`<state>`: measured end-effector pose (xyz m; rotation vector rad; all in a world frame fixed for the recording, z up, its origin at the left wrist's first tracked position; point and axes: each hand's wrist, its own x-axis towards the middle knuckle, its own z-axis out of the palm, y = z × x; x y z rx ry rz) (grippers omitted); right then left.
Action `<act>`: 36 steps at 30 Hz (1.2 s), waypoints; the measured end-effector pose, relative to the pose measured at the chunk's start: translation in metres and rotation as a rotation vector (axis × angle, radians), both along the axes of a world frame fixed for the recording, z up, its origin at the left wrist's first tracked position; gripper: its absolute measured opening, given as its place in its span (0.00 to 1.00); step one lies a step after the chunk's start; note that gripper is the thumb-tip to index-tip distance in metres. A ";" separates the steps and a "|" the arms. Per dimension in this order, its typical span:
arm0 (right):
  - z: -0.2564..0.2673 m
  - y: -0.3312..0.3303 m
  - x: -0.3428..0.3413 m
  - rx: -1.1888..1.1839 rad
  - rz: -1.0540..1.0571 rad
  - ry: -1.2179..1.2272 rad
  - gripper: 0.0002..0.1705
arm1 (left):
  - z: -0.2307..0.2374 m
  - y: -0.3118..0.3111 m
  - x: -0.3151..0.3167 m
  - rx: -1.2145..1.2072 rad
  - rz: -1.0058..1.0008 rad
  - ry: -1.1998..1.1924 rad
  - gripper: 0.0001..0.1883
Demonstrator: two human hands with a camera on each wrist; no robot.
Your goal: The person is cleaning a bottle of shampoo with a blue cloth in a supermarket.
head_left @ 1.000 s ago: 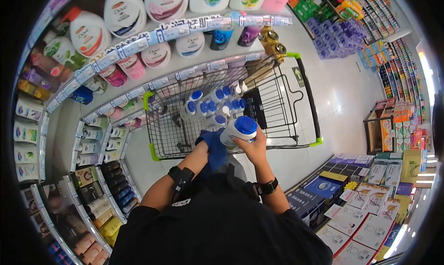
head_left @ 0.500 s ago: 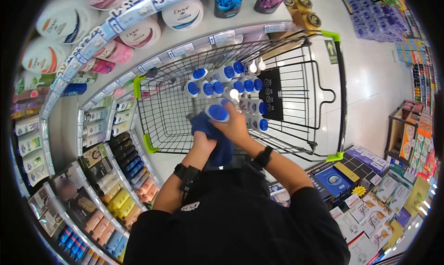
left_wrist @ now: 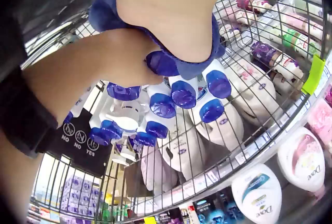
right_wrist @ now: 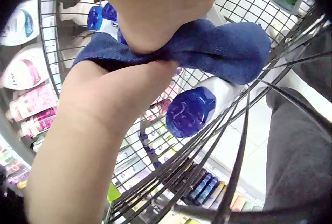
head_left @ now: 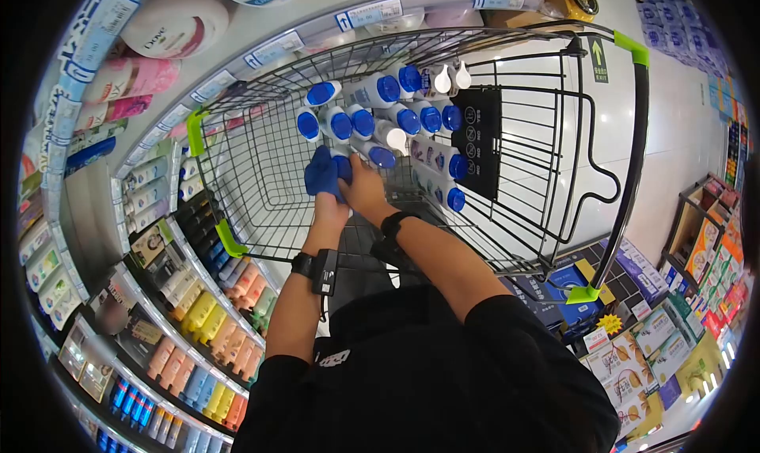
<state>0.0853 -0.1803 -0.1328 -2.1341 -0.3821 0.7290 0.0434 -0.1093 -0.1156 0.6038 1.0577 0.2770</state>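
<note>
Over the shopping cart (head_left: 261, 136) both hands are close together. My left hand (head_left: 331, 208) grips a dark blue cloth (head_left: 321, 170), which bunches up past its fingers. My right hand (head_left: 366, 185) pinches a blue-capped bottle (head_left: 342, 166) near its cap, right beside the cloth; most of this bottle's body is hidden by hands and cloth. In the left wrist view a blue cap (left_wrist: 162, 63) shows at the right fingertips. In the right wrist view a white bottle with a blue cap (right_wrist: 188, 112) shows below the cloth (right_wrist: 223, 53). Several white bottles (head_left: 376, 89) with blue caps stand in the cart.
Two bottles (head_left: 434, 156) lie next to a black panel (head_left: 480, 140) in the cart. Pump bottles (head_left: 443, 77) stand near its back. A shelf of body-wash bottles (head_left: 174, 22) borders the cart; stacked boxes (head_left: 625, 366) lie at right.
Both hands, with the cloth and the bottle, have moved forward and left, lower over the cart. The bottle, plainly visible in the right hand earlier, is now mostly covered. The head view has come closer.
</note>
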 end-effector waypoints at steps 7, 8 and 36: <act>0.005 -0.017 0.011 -0.176 0.164 0.192 0.28 | 0.000 -0.016 0.013 0.123 0.006 0.056 0.17; 0.001 -0.019 0.009 -0.170 0.188 0.177 0.28 | 0.004 -0.018 0.014 0.130 0.013 0.073 0.16; -0.024 -0.156 0.091 -0.477 -0.187 0.187 0.28 | -0.068 -0.116 0.040 -0.056 -1.126 0.268 0.21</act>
